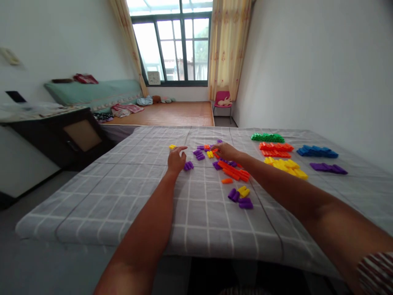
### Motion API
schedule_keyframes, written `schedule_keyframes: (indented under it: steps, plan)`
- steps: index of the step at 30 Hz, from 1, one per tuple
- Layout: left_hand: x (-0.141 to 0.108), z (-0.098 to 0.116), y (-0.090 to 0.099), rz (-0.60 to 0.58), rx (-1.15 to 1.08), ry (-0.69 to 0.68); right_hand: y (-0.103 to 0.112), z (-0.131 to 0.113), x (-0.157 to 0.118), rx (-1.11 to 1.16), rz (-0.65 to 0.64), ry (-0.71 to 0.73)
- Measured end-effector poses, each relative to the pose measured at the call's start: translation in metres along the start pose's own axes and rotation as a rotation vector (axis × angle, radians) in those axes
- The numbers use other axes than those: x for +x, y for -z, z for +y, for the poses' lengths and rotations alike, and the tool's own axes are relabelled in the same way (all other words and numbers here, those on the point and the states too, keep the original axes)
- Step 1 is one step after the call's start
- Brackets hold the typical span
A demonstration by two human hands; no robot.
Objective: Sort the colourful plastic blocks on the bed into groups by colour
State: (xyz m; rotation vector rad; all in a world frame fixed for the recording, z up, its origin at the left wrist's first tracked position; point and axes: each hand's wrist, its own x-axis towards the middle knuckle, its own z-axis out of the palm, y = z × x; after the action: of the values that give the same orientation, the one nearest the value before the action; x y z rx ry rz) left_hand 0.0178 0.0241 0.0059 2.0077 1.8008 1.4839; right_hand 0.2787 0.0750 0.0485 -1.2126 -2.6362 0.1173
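Note:
My left hand is over the cloth with index finger and thumb apart, holding nothing. Beside it lie several purple tube-like plastic pieces, and a yellow piece sits just behind it. My right hand reaches into the loose mixed pile, its fingers together at an orange plastic piece; the fingertips are small and partly hidden. Near them are yellow pieces and more purple pieces. Below my right wrist lies a batch of long orange pieces.
At the right stand sorted rows: green, orange, yellow, blue and purple. Closer to me are purple and yellow pieces. A checked grey cloth covers the table. Behind it are a bed and a pink chair.

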Motion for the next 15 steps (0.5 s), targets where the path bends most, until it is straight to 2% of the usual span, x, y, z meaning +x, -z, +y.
schedule_keyframes:
  steps: [4,8,11,15]
  plan:
    - [0.006,-0.012,0.002,0.191,-0.058,0.176,-0.017,-0.027,0.059,-0.039,0.004,0.035]
    - [0.009,-0.019,0.003,0.368,-0.141,0.322,-0.038,-0.067,0.110,-0.005,0.023,0.133]
    - [0.009,-0.021,0.005,0.424,-0.185,0.357,-0.058,-0.095,0.143,-0.003,-0.058,0.204]
    - [0.007,-0.019,0.008,0.463,-0.207,0.372,-0.078,-0.114,0.170,-0.040,-0.141,0.177]
